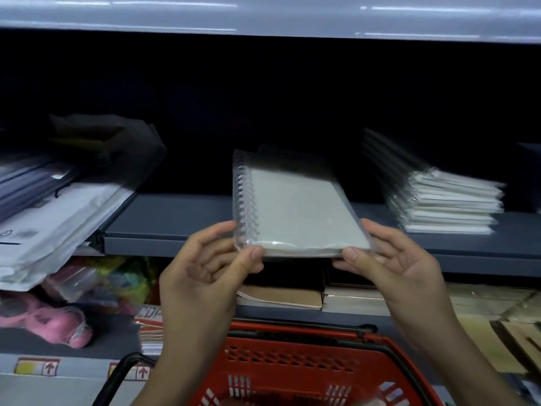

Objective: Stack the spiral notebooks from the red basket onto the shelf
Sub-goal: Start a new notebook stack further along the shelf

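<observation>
While held by both hands, spiral notebook (295, 206) in clear wrap: tilted, far end over the shelf (181, 221), near end past the shelf's front edge and above the red basket (292, 373). Coil binding on its left side.

Left hand (205, 276): thumb pressed on the near left corner, fingers curled round the coil edge. Right hand (392, 259): thumb pinching the near right corner, fingers spread along the right edge and partly beneath. Both palms turned inward, wrists rising from either side of the basket.

Open room: bare strip of shelf to the left of the notebook, up to leaning white packets (49, 218) at the left end. Narrower gap to the right, then stack of wrapped notebooks (450, 206) lying flat near the front edge. Dark clearance above, under the upper shelf (263, 16).

Below: brown-covered pads (281, 297) on the lower shelf, pink plush toy (44, 320) at lower left.
</observation>
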Available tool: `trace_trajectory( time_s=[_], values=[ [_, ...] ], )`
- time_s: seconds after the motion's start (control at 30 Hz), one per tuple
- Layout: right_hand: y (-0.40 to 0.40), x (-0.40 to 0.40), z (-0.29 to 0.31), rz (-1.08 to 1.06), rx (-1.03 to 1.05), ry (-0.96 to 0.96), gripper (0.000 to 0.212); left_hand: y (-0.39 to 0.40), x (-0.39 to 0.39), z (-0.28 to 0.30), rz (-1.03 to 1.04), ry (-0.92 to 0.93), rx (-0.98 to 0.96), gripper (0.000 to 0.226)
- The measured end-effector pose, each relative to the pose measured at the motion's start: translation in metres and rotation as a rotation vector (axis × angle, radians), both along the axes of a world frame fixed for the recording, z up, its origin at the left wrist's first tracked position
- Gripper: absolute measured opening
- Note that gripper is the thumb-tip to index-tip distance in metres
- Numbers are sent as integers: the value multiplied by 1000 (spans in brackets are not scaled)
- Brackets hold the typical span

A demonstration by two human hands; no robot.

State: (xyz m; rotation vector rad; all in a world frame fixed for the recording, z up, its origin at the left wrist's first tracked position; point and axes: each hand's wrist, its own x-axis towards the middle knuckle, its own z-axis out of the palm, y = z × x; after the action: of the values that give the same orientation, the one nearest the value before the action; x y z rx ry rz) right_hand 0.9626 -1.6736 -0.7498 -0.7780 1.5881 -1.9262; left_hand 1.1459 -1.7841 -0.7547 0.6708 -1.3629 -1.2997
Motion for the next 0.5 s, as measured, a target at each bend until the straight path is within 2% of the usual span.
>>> trace_trajectory(
  time_s=[0.13, 0.2, 0.3, 0.37, 0.43, 0.5],
  values=[
    [-24, 4, 2, -130, 38, 117, 54, -20, -12, -1, 87, 81, 80, 21],
    [-37, 3, 2, -165, 20, 119, 45, -26, -14, -5, 118, 60, 68, 16],
    [-44, 2, -5, -202, -5, 134, 41, -24, -9, -13, 177, -150, -172, 29],
    [-39, 4, -13, -309, 13, 258, 38, -23, -5, -16, 187, -360, -427, 44],
    [-33, 9, -20, -457, -30, 483, 28, -27, -5, -19, 205, -539, -642, 58],
    [-28, 11, -25, -536, -54, 784, 17, -31, -9, -20, 184, -652, -738, 67]
  ],
)
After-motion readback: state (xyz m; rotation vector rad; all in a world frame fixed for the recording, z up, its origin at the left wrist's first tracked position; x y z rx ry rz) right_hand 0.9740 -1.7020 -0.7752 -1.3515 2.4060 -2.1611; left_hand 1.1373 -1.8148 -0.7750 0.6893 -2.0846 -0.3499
